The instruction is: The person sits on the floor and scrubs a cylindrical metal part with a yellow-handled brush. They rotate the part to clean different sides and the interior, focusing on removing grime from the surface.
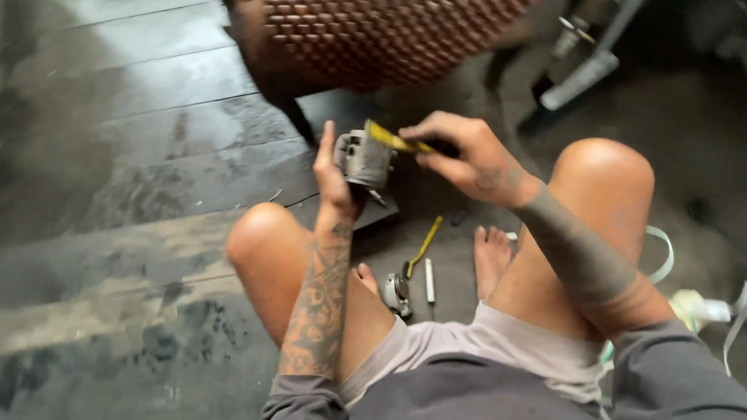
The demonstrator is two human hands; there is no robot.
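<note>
Hands [405, 161] around grey metal part [364, 158], yellow-handled tool [400, 139], small parts [411, 280] on floor between feet.

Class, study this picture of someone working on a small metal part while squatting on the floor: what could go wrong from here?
The yellow-handled tool in the right hand points toward the left hand holding the grey metal part; a slip could jab the fingers. Bare feet sit beside loose parts on the floor, which could be stepped on.

**Dim, soft daylight, slight motion blur**

Muted, even light comes from about 10 o'clock, brightening the floor [115, 164] there. The 1 to 3 o'clock corner sinks into shadow. Both hands look slightly smeared. Edges are soft; no glare.
</note>
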